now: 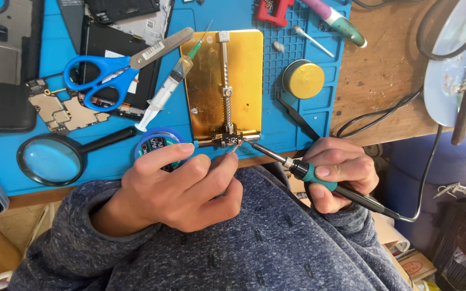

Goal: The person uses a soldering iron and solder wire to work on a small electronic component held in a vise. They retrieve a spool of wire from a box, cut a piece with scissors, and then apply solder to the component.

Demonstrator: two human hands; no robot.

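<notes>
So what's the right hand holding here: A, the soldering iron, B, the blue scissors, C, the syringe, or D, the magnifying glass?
A: the right hand grips the soldering iron by its teal handle, tip pointing at the small part clamped on the gold plate, while the scissors, magnifying glass and syringe lie untouched on the blue mat.

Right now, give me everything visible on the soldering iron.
The soldering iron is a slim pen type: a bare metal shaft and tip, a teal collar and a black handle with a black cord trailing off to the right. The right hand grips it around the collar, like a pen. It lies at a low slant, tip pointing up-left, and meets the small part clamped at the lower edge of the gold plate.
</notes>
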